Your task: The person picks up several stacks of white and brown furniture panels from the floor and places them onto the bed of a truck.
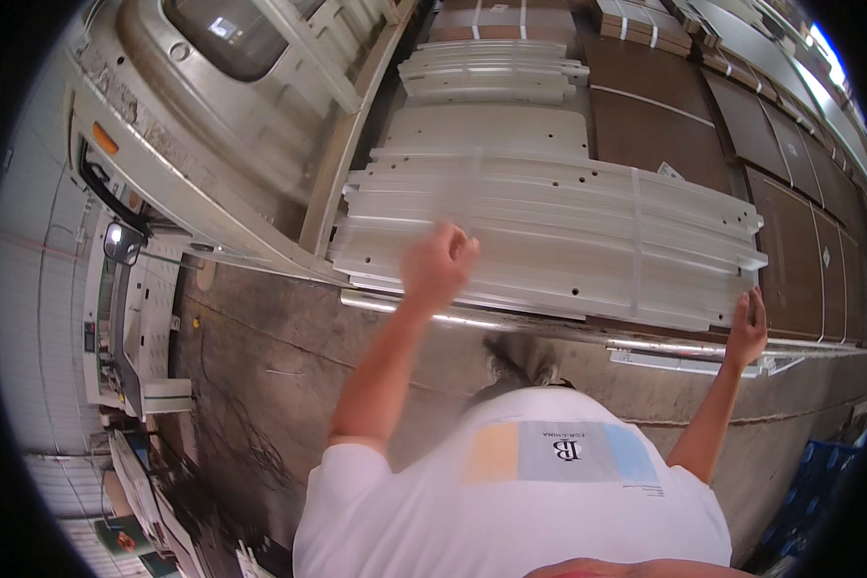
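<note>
fingers of the left hand (440,262) are curled into a loose fist over the panels (549,241); whether something is held cannot be told, the hand is blurred.

fingers of the right hand (748,328) are spread open and laid flat on the right end of the stack, nothing is gripped. the white panels are stacked just in front of both hands, their long axis running left to right, bound by a strap (636,241). the left hand is nearer the middle, the right at the end. a metal rail (472,318) lies along the near edge. brown boards (665,125) are stacked behind, a grey machine (222,125) stands at the left.
</note>
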Motion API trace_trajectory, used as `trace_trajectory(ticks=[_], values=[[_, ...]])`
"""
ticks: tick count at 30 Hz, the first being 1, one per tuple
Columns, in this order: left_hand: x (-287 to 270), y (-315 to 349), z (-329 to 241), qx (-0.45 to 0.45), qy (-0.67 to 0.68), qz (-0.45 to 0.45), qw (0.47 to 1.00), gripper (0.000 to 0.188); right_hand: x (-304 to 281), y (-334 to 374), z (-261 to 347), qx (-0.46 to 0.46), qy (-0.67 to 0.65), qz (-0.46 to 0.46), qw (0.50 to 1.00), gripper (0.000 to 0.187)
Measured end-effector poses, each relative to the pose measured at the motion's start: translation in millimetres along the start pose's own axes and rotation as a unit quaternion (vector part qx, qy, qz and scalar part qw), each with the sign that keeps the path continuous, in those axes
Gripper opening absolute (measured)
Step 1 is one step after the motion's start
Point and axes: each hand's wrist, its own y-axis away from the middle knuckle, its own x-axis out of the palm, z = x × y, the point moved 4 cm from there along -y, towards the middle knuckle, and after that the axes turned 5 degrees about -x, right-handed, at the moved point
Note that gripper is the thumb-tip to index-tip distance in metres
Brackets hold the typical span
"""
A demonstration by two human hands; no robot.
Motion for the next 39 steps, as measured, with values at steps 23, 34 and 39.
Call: trace_trajectory(ticks=[23, 34, 39], values=[[89.5, 268.7, 43.7, -0.12, 0.203, -0.082, 0.968, 0.023, 0.2, 62.1, 92.1, -0.329, -0.167, 0.055, 0.928, 0.02], [244.0, 961.2, 181.2, -0.602, 0.112, 0.009, 0.79, 0.03, 32.5, 476.9, 179.7, -0.458, -0.304, 0.706, 0.446, 0.017], [172.7, 1116.6, 83.6, -0.767, 0.12, -0.244, 0.581, 0.034, 12.1, 635.9, 156.3, -0.448, -0.19, 0.799, 0.353, 0.027]])
